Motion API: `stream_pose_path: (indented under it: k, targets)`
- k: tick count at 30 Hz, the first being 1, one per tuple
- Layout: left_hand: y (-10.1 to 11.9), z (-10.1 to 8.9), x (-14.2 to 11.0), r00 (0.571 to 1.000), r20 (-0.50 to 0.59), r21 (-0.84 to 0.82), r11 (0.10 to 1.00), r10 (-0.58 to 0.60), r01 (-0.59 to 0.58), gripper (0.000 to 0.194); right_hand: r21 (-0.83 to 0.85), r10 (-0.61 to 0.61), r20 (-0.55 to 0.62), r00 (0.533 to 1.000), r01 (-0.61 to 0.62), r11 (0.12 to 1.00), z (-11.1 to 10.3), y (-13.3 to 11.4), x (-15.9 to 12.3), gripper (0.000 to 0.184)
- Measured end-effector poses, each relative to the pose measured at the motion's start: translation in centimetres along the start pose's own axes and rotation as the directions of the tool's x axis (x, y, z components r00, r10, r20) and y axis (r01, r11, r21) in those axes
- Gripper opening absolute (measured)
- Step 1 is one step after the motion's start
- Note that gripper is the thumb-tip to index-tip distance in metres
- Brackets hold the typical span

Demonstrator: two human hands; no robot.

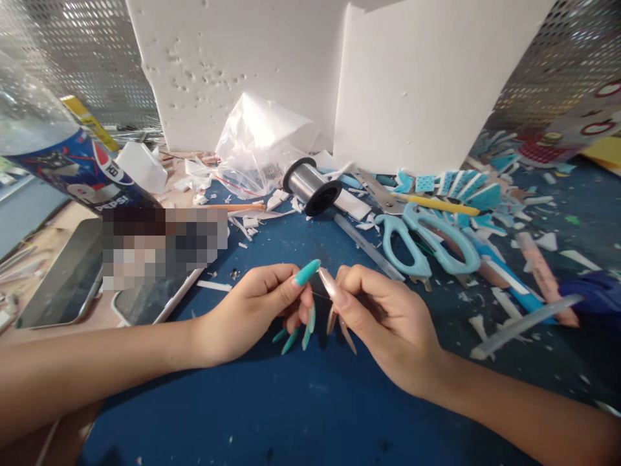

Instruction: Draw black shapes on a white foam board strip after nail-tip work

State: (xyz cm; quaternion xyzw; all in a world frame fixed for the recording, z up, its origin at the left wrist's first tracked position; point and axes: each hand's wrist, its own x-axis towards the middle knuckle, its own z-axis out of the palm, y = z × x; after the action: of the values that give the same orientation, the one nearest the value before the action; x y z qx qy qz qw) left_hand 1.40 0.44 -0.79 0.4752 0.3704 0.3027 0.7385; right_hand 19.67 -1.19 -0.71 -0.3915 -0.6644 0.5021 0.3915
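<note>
Evidently sorted around the grip, the surroundings begin at far left with a Pepsi bottle (85, 165) and a dark smartphone (61, 275), both well apart from the fingers, presumably to spare the working space. A second smartphone (145, 304), partly masked by pixelation, lies nearer, beyond the left forearm. The left hand (252, 310) is closed in a thumb-and-finger pinch on one end of a fine strand (321, 295); a spool (313, 186) rests directly beyond the pinch, though whether it supplied the strand cannot be told. The strand spans the short gap between the hands, apparently held taut for control. The right hand (392, 330) pinches the opposite end, its fingertips likewise together. Beyond and right of it lie blue-handled scissors (412, 239), probably placed for easy reach, then a translucent stick (526, 327) beside the right forearm.
</note>
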Motion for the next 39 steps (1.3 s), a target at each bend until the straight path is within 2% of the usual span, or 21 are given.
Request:
stream_pose_path:
  k: [11, 17, 21, 29, 39]
  targets:
    - [-0.06, -0.16, 0.03, 1.0, 0.027, -0.055, 0.998, 0.014, -0.013, 0.037, -0.062, 0.01, -0.009, 1.0, -0.01, 0.998, -0.01, 0.05, 0.11, 0.032]
    - [-0.18, -0.15, 0.01, 0.999, 0.03, -0.066, 0.997, 0.033, -0.031, 0.041, -0.025, -0.001, -0.011, 1.0, 0.001, 1.0, 0.0, 0.17, 0.12, 0.03]
    - [-0.4, -0.26, 0.09, 0.996, 0.052, -0.069, 0.995, 0.076, -0.073, 0.041, -0.024, 0.033, 0.018, 0.999, -0.032, 0.999, -0.02, 0.13, 0.35, 0.029]
    - [-0.23, -0.07, 0.08, 0.993, 0.047, -0.012, 0.994, 0.107, -0.107, 0.042, -0.003, 0.092, 0.066, 0.994, -0.092, 0.996, -0.03, 0.47, 0.77, 0.03]
    - [-0.19, -0.22, -0.14, 0.996, 0.015, 0.03, 0.996, 0.088, -0.088, 0.044, 0.081, 0.081, 0.057, 0.995, -0.086, 0.993, -0.03, 0.32, 0.94, 0.028]
